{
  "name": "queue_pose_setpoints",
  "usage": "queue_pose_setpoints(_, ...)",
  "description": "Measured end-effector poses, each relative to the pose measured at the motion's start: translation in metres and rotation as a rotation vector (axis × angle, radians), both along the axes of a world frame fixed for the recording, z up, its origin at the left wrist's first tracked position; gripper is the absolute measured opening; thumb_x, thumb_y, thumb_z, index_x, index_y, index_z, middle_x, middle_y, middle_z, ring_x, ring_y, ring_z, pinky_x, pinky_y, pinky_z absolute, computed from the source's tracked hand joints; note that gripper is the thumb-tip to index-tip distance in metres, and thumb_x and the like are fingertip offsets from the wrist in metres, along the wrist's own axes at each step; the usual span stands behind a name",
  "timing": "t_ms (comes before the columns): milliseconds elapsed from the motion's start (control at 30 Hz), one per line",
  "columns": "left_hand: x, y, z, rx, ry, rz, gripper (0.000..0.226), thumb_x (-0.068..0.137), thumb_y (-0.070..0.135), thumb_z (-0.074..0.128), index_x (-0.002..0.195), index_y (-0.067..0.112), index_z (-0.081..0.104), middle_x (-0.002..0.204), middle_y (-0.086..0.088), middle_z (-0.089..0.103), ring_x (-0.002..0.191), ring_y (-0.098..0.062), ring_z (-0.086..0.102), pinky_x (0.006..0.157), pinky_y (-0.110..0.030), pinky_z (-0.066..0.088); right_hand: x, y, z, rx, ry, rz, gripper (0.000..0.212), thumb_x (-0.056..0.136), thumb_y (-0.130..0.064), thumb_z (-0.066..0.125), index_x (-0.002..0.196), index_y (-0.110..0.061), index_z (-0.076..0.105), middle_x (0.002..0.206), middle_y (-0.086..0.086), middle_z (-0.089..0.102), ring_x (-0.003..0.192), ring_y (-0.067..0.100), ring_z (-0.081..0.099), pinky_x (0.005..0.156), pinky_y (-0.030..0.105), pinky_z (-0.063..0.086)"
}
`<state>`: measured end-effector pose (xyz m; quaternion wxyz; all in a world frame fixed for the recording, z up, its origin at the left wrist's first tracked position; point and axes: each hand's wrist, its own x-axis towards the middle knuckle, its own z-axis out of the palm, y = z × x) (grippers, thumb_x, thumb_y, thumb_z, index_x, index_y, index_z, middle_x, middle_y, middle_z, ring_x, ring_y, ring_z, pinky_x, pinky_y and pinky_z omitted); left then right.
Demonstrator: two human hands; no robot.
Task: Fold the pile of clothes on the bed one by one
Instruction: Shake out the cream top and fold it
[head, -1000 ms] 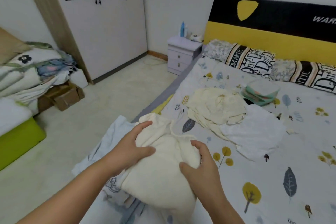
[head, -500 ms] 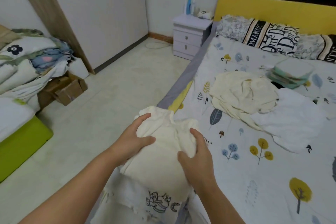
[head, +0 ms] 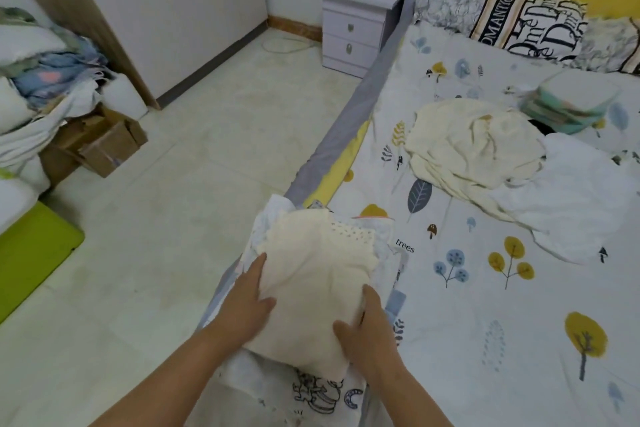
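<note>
A folded cream knit garment (head: 318,288) lies on top of a stack of folded pale clothes (head: 322,392) at the bed's left edge. My left hand (head: 247,302) holds its left side, thumb over the top. My right hand (head: 369,333) holds its right side the same way, with the fingers along the edge. Farther up the bed lies an unfolded pile: a crumpled cream garment (head: 467,142) and a white garment (head: 575,204) partly under it.
A stack of folded teal and white items (head: 568,104) sits near the patterned pillows (head: 519,21). A lilac nightstand (head: 356,31) stands by the headboard. Across the tiled floor are a cardboard box (head: 104,146), heaped bedding (head: 41,80) and a green mat (head: 31,253).
Both hands have carried the folded cream garment down and left, and set it onto the stack at the bed's edge. The view has tilted down.
</note>
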<state>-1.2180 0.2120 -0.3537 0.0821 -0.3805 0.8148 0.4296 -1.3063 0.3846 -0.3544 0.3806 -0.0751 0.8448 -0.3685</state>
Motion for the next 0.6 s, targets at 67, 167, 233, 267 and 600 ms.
queue_pose_setpoints(67,0.005,-0.001,-0.001,-0.034,0.007,0.013,0.075,0.09,0.002,0.052,0.149,0.018,0.008,0.153,-0.008,0.022,0.136,-0.022,0.03,0.101,-0.021,0.026,0.0,0.003,0.0,-0.003,0.009,-0.006,0.072,0.087,-0.016,0.055,0.147,-0.023,0.016,0.135,0.003,0.043,0.118,0.022,0.045,0.095,0.029,0.04)
queue_pose_setpoints(167,0.012,0.007,0.008,-0.345,-0.156,-0.051,0.069,0.088,0.004,0.048,0.148,0.014,0.016,0.143,-0.022,0.032,0.119,-0.033,0.047,0.088,-0.031,0.04,0.008,0.003,-0.003,0.185,0.066,0.108,0.061,0.089,-0.02,0.048,0.142,-0.025,0.02,0.127,0.008,0.041,0.111,0.025,0.048,0.085,0.031,0.041)
queue_pose_setpoints(233,0.012,0.015,0.006,-0.593,-0.097,-0.2,0.065,0.074,0.001,0.062,0.136,0.004,0.044,0.135,-0.028,0.044,0.114,-0.042,0.054,0.086,-0.046,0.048,0.017,-0.001,-0.001,0.263,0.26,0.073,0.062,0.09,-0.03,0.048,0.144,-0.026,0.016,0.14,0.009,0.031,0.128,0.026,0.036,0.097,0.034,0.038)
queue_pose_setpoints(267,0.009,0.019,0.004,-0.69,-0.038,-0.285,0.061,0.068,0.005,0.066,0.128,0.005,0.055,0.131,-0.026,0.051,0.112,-0.041,0.058,0.083,-0.051,0.051,0.022,-0.004,-0.001,0.241,0.378,0.056,0.067,0.091,-0.035,0.049,0.147,-0.025,0.013,0.15,0.01,0.021,0.137,0.025,0.025,0.105,0.036,0.032)
queue_pose_setpoints(600,0.013,0.014,-0.029,-0.57,-0.366,-0.649,0.087,0.069,0.067,-0.017,0.148,0.033,-0.004,0.149,0.001,-0.029,0.144,-0.022,-0.016,0.114,-0.047,-0.01,0.029,-0.006,-0.021,0.337,0.331,0.583,0.064,0.098,-0.046,0.027,0.15,-0.019,0.002,0.158,0.006,-0.013,0.144,0.023,-0.015,0.117,0.043,0.004)
